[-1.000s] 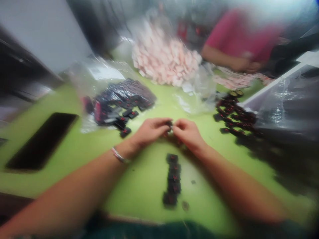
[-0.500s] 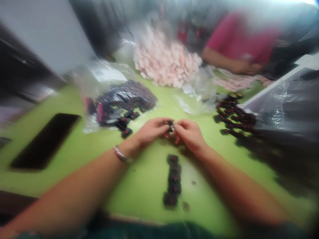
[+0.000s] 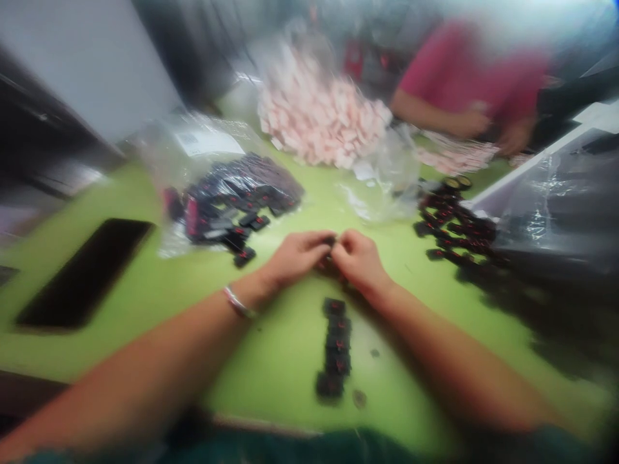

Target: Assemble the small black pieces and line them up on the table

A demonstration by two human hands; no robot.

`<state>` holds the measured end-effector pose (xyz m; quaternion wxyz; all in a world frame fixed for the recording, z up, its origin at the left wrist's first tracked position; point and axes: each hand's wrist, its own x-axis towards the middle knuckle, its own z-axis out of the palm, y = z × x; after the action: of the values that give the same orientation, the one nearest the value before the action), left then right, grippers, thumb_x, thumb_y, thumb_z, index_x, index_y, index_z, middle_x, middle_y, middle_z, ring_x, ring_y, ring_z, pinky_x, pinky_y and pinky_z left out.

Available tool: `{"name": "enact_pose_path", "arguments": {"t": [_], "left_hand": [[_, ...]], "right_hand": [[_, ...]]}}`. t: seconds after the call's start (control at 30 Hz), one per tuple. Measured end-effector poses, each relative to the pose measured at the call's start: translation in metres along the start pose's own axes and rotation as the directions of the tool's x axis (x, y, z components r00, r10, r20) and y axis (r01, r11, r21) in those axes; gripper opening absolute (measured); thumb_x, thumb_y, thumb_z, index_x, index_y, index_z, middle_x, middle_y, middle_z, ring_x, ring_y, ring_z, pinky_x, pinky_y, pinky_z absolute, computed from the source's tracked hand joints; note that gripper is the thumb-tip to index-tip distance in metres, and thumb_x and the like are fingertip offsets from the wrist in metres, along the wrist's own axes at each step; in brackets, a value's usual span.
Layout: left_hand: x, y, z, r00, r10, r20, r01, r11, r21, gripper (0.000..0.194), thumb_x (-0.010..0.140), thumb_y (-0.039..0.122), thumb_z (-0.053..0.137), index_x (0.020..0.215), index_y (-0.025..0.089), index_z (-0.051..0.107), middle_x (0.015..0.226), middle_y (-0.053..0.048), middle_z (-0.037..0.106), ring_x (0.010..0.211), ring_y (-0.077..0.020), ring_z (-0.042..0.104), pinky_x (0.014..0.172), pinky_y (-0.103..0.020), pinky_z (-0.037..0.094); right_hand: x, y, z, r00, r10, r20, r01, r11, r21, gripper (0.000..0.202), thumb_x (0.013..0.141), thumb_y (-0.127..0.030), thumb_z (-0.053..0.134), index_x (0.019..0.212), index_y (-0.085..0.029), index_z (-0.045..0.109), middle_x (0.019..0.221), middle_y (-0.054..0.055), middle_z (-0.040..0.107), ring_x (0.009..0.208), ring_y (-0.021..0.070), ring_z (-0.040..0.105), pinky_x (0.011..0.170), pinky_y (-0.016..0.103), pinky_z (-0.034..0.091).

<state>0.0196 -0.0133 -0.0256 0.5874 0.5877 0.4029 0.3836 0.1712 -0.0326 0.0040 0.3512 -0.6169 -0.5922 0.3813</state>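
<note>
My left hand [image 3: 300, 256] and my right hand [image 3: 358, 260] meet above the green table [image 3: 271, 361]. Between their closed fingertips sits a small dark piece [image 3: 329, 242], mostly covered by the fingers. Below the hands, a short column of several black parts with red marks [image 3: 338, 345] lies on the table. A clear plastic bag [image 3: 209, 143] at the left holds many similar black parts, some spilling from its mouth. Another pile of black parts [image 3: 452, 229] lies to the right.
A dark flat rectangle [image 3: 87, 274] lies at the left. Pale pink pieces [image 3: 324, 119] are heaped at the back, beside a crumpled clear bag [image 3: 382, 183]. A plastic-covered bin [image 3: 556, 200] stands at the right. Across the table is a person in a pink shirt [image 3: 474, 77].
My right hand's fingers have folded in closer to my left fingertips, covering more of the dark piece. Across the table, the other person's hands have moved apart.
</note>
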Motion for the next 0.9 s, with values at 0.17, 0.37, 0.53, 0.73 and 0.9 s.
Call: {"name": "enact_pose_path", "arguments": {"t": [0.17,0.37,0.53,0.73,0.9], "left_hand": [[0.001,0.001,-0.001,0.999,-0.035,0.004,0.036,0.999,-0.028,0.042,0.077,0.028,0.065,0.115,0.010,0.065,0.083,-0.006,0.070,0.063,-0.0123,0.060,0.066,-0.028,0.051],[0.001,0.006,-0.005,0.996,-0.060,0.066,0.071,0.979,-0.189,0.044,0.076,0.029,0.069,0.114,0.009,0.062,0.074,-0.003,0.067,0.061,-0.0097,0.058,0.066,-0.025,0.049],[0.001,0.005,-0.002,0.997,-0.051,0.052,0.059,0.986,-0.156,0.042,0.077,0.028,0.067,0.114,0.009,0.061,0.074,-0.003,0.067,0.061,-0.0103,0.059,0.067,-0.025,0.050],[-0.002,-0.002,0.004,0.998,0.050,-0.029,-0.050,0.999,0.005,0.039,0.079,0.029,0.063,0.115,0.013,0.065,0.102,-0.009,0.071,0.085,-0.0190,0.066,0.084,-0.033,0.052],[-0.003,-0.005,0.006,0.992,0.111,-0.061,-0.107,0.992,0.061,0.037,0.079,0.028,0.063,0.113,0.015,0.068,0.115,-0.009,0.068,0.106,-0.0229,0.061,0.098,-0.036,0.046]], "right_hand": [[0.000,-0.001,-0.001,0.994,0.082,0.078,-0.091,0.990,0.112,0.011,0.073,-0.022,0.052,0.064,-0.021,0.046,0.045,-0.007,0.051,0.031,0.0096,0.049,0.031,0.019,0.037],[0.000,0.000,-0.006,0.978,0.104,0.178,-0.163,0.921,0.353,0.020,0.073,-0.034,0.062,0.069,-0.018,0.052,0.050,-0.003,0.060,0.038,0.0083,0.054,0.036,0.016,0.040],[0.000,0.001,-0.006,0.980,0.090,0.177,-0.147,0.927,0.346,0.014,0.070,-0.028,0.060,0.069,-0.019,0.049,0.053,-0.004,0.061,0.038,0.0091,0.055,0.035,0.017,0.041],[0.001,-0.002,-0.003,0.995,0.066,0.081,-0.077,0.986,0.146,0.009,0.067,-0.022,0.052,0.064,-0.021,0.044,0.045,-0.007,0.051,0.034,0.0095,0.049,0.034,0.019,0.037],[0.003,-0.003,-0.002,0.997,-0.043,-0.060,0.041,0.999,-0.033,0.014,0.065,-0.019,0.052,0.055,-0.021,0.042,0.046,-0.006,0.046,0.042,0.0084,0.045,0.040,0.020,0.037]]}}
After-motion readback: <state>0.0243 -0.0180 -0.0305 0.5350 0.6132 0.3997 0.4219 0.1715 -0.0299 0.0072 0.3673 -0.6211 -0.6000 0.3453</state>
